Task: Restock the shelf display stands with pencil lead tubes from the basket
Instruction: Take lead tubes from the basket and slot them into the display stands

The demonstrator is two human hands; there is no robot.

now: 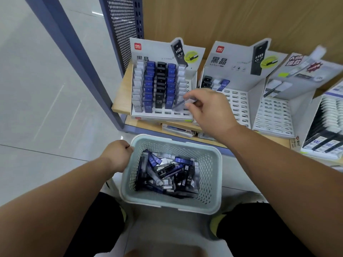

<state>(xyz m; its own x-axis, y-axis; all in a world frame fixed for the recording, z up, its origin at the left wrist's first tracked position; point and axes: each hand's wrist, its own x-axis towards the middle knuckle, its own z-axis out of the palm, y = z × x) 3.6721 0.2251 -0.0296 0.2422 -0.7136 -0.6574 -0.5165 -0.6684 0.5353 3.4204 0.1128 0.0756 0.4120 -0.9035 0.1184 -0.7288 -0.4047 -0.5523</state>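
Observation:
A pale green perforated basket (211, 175) sits between my knees, holding several loose black, blue and white lead tubes (167, 169). My left hand (117, 156) grips the basket's left rim. My right hand (209, 110) pinches a clear whitish lead tube (181, 105), blurred, over the front right slots of the left display stand (137, 114). That stand holds rows of white, blue and black tubes, with some front slots bare. A second stand (239, 108) to its right holds only a few tubes at the back.
A third, mostly bare stand (274, 115) and boxed stationery (326, 138) lie further right on the wooden shelf (120, 101). A blue metal upright (78, 58) borders the shelf on the left. More stock lies on the lower shelf (178, 129). My knees flank the basket.

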